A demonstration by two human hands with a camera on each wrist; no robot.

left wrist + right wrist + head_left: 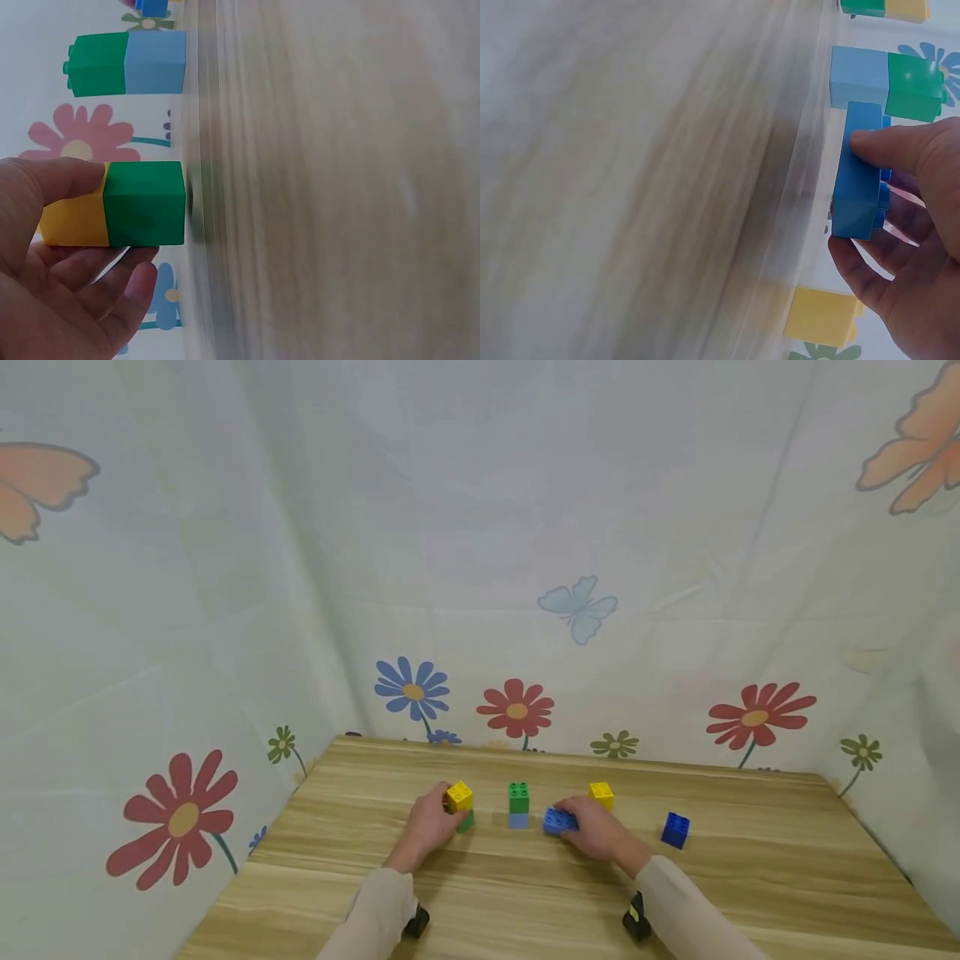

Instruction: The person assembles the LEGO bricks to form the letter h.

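Note:
My left hand (433,821) grips a yellow block (460,796) between thumb and fingers. Under that block sits a green block (146,202), stacked with it. My right hand (597,831) pinches a longer blue block (859,172) by its sides, studs facing up in the head view. Between the two hands stands a second stack, a green block (518,797) on top of a light blue block (518,820). In the right wrist view the blue block's end overlaps the light blue block.
Behind my right hand is another yellow block (601,794). A dark blue block (676,830) stands farther right on the wooden table (517,902). A curtain (465,527) printed with flowers and butterflies hangs along the table's back and sides.

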